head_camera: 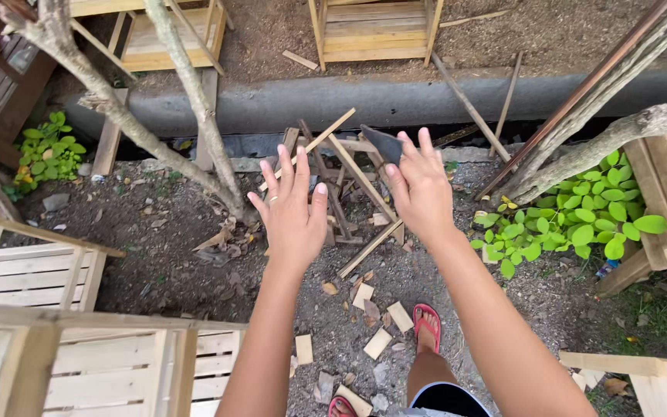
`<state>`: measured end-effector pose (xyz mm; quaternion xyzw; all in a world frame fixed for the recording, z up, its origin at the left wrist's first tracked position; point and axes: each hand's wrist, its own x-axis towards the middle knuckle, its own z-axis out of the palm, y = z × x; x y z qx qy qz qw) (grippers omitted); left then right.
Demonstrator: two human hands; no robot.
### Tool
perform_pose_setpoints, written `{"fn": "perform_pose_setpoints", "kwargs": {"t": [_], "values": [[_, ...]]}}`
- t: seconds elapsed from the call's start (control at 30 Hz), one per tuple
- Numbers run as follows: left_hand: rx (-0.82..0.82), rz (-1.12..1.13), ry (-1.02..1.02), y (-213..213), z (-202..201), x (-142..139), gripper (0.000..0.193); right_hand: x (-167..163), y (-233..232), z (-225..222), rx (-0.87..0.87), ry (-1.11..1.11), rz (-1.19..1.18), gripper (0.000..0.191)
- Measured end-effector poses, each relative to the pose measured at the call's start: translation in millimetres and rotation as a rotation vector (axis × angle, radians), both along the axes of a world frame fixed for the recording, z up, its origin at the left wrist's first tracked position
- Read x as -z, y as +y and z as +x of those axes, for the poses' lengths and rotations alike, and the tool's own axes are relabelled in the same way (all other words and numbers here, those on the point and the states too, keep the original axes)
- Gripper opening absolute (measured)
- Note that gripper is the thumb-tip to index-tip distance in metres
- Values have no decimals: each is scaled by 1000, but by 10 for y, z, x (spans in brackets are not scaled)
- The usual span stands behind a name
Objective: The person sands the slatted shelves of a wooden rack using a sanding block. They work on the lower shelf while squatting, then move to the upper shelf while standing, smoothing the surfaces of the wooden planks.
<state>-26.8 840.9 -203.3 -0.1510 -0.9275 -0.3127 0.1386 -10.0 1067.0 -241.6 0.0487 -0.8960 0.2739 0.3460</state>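
**Kid:** Red flip-flops (427, 324) are showing right under the arms, on the bare dirt ground (156, 247). Little pale flat wood blocks (378, 342) are lying all around them.

**Helper:** Yes, and toes are sticking out. Stepping on a sharp block could hurt, or a block could slide and make a slip.

**Kid:** What is the right hand (420, 189) doing?

**Helper:** It is reaching out over the pile of thin brown wooden sticks (349, 193). Its grip looks like it is closing on a dark flat blade (384, 144), which is poking out above the fingers. I cannot see the handle, so I cannot tell how tight the hold is.

**Kid:** And the left hand (293, 207)?

**Helper:** It is wide open, fingers spread, holding nothing. It is hanging just beside the blade hand, over the same pile.

**Kid:** Is that bad?

**Helper:** It could be. If the blade is swinging down, the open hand is near enough to get nicked. A stick could also fly up.

**Kid:** The grey bare tree branches (187, 85) are close too.

**Helper:** Right, the blade could be catching on one and twisting away.
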Motion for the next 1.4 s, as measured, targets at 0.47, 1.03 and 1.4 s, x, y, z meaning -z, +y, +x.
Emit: {"fn": "perform_pose_setpoints", "kwargs": {"t": [0.47, 1.03, 1.4], "values": [[-9, -105, 45, 2684, -2033, -325, 60, -613, 3358, -1831, 138, 93, -76, 32], [116, -45, 22, 4363, -4579, -387, 75, -912, 4773, -4200, 128, 163, -57, 22], [-34, -211, -16, 4802, -5823, -736, 88, -1150, 5180, -5595, 89, 369, -137, 18]]}}
